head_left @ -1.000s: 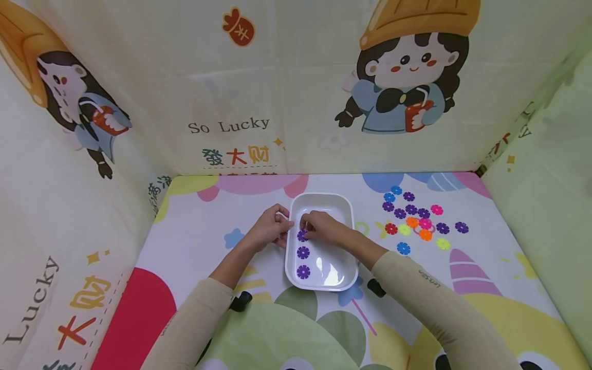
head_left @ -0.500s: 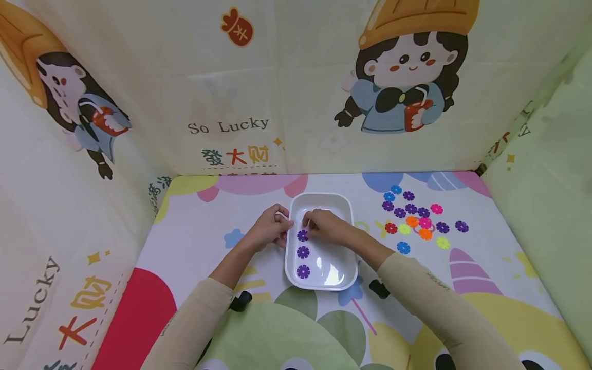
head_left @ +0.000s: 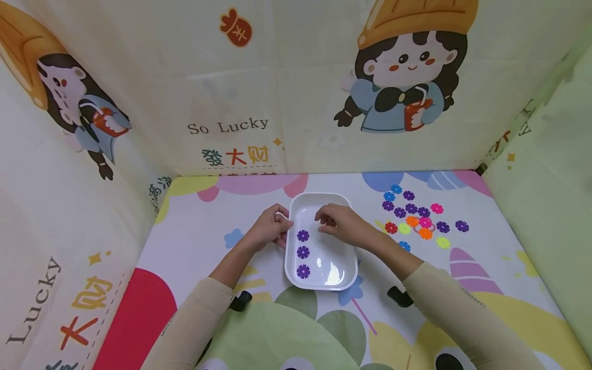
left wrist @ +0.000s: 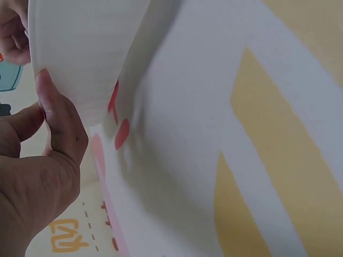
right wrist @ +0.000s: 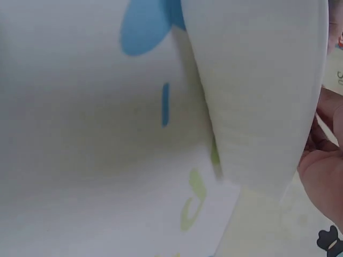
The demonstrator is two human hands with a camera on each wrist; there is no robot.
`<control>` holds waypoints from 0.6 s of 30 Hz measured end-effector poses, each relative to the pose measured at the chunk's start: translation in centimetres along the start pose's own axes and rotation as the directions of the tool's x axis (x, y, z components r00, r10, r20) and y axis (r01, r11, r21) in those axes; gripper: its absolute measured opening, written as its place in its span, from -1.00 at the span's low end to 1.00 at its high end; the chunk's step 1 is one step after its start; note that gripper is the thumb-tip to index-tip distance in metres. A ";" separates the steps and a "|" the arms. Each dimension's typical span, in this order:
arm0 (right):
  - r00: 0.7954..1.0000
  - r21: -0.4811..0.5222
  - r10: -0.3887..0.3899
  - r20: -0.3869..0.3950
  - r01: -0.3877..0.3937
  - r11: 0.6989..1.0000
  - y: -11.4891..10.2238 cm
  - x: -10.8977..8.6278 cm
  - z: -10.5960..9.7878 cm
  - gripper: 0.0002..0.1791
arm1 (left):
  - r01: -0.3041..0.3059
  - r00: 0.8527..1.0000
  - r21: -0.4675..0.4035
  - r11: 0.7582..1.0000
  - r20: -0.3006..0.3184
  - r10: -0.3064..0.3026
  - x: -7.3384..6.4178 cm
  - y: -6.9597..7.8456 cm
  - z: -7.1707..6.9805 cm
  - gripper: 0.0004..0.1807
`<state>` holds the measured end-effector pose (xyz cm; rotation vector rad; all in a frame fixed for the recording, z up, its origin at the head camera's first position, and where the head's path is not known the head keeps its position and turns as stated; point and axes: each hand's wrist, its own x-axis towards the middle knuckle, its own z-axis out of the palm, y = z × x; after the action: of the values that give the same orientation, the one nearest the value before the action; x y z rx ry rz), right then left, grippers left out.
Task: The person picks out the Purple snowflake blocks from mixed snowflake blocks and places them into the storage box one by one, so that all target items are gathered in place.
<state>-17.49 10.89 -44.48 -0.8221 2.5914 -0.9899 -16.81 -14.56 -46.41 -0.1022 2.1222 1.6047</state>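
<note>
A white rectangular tray [head_left: 330, 267] stands on the table, and three purple flower-shaped pieces [head_left: 302, 252] lie in a column along its left side. My left hand [head_left: 270, 226] pinches the tray's left rim; in the left wrist view its thumb and fingers [left wrist: 61, 118] are at the rim. Over the upper right part of the tray is my right hand [head_left: 344, 224], fingers loosely bent, with nothing visible between them. The right wrist view shows the tray's outer wall [right wrist: 262, 96] with part of the right hand [right wrist: 324, 160] beyond the rim.
Right of the tray lie several loose flower pieces, among them purple ones [head_left: 411, 209], blue ones [head_left: 389, 196], a red one [head_left: 391, 227], orange ones [head_left: 425, 235] and yellow ones [head_left: 442, 242]. A printed cloth [head_left: 259, 257] covers the table. Printed curtains [head_left: 305, 92] enclose it.
My right hand has let go of the topmost purple flower piece in the tray and moved up and to the right, away from it. The left hand keeps its place on the rim.
</note>
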 end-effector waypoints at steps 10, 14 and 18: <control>0.982 0.004 -0.017 -0.186 0.018 1.000 1.4 -3.5 -1.9 -0.65 | 0.003 1.000 0.002 1.000 -0.004 -0.003 0.0 0.0 0.0 -0.71; 0.961 -0.007 -0.005 -0.278 0.003 1.000 3.1 -4.8 -2.4 -0.64 | 0.005 1.000 0.002 1.000 -0.007 -0.005 0.0 -0.1 0.1 -0.72; 0.939 -0.022 0.002 -0.343 -0.010 1.000 4.9 -6.0 -3.2 -0.65 | 0.003 1.000 0.000 1.000 -0.010 -0.003 0.0 0.0 0.1 -0.72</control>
<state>-15.97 19.13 -45.28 -0.6983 2.8974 -1.1981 -16.72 -14.47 -46.46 -0.1133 2.1287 1.6055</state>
